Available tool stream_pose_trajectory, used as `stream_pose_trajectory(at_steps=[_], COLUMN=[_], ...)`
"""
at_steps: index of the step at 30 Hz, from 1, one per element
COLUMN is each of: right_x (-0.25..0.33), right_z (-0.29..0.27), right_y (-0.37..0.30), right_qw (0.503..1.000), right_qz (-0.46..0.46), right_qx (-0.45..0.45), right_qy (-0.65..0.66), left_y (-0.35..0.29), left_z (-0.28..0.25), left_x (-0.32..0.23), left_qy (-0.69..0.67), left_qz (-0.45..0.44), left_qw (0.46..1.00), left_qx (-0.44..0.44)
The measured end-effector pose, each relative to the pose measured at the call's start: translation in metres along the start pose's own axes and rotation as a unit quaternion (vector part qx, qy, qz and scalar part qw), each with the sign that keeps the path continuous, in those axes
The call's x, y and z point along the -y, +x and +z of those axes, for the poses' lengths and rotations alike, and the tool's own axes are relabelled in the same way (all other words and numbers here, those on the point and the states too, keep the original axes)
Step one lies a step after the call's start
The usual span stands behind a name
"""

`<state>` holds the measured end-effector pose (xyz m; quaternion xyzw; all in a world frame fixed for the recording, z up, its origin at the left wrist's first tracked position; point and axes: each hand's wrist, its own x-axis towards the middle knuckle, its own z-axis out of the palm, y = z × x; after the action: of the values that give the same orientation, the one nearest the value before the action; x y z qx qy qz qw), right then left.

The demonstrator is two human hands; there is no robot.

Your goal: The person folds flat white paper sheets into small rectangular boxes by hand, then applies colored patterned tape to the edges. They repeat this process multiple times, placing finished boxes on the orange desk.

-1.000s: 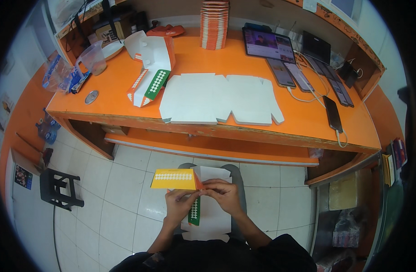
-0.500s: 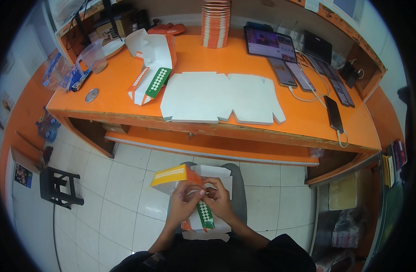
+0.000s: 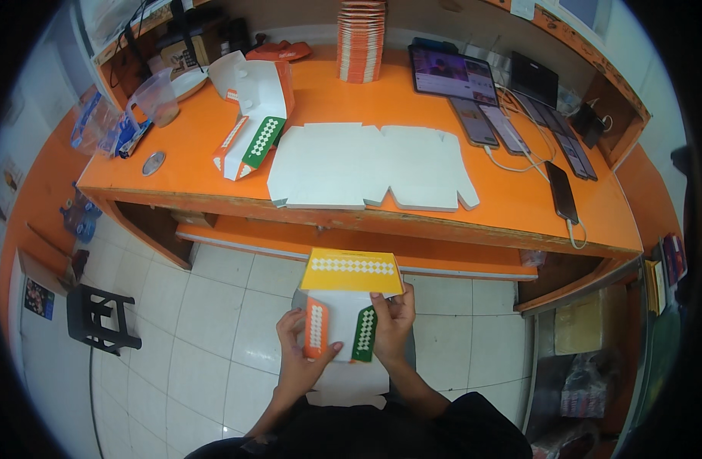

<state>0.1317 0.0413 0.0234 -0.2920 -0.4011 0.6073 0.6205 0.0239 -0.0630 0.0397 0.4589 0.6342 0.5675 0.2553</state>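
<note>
A partly folded cardboard box [image 3: 341, 315] is held up over my lap, with a yellow panel at its far end, a white inside, and orange and green patterned flaps on its sides. My left hand [image 3: 302, 350] grips its near left corner beside the orange flap, thumb on the white inside. At the right side my right hand [image 3: 394, 325] holds it next to the green flap, the thumb up by the yellow panel. Beneath it, white cardboard [image 3: 352, 379] lies on my lap.
On the orange desk [image 3: 320, 92] lie a stack of flat white box blanks [image 3: 374, 164] and a part-folded box [image 3: 251, 92]. Behind them rises a tall orange-and-white stack [image 3: 361, 42]. A tablet [image 3: 452, 74] and several phones with cables sit right. A black stool [image 3: 102, 315] stands left.
The box has turned and now faces me, its yellow panel swung from the left to the far end. My hands have moved apart, from together at its middle to its two sides.
</note>
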Motion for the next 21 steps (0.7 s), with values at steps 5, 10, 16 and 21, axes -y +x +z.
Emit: stream_pose_trajectory(at_steps=[5,10,16,21], right_x=[0.011,-0.012,-0.085,-0.126], right_z=[0.016,-0.002,-0.064,-0.102], right_y=[-0.002,0.009,0.034,0.065], right_qw=[0.971,0.958,0.896,0.822], right_qz=[0.049,0.085,0.037,-0.005], right_qx=[0.217,0.262,0.187,0.193], right_qy=[0.09,-0.083,-0.401,-0.536], left_y=[0.004,0.062,0.191,0.267], left_z=[-0.037,-0.126,-0.209,-0.229], left_x=[0.005,-0.01,-0.018,0.021], left_qy=[-0.117,-0.025,0.16,0.281], left_qz=[-0.022,0.088,0.206,0.095], left_qw=[0.987,0.937,0.921,0.932], left_qx=[-0.108,-0.336,-0.288,-0.208])
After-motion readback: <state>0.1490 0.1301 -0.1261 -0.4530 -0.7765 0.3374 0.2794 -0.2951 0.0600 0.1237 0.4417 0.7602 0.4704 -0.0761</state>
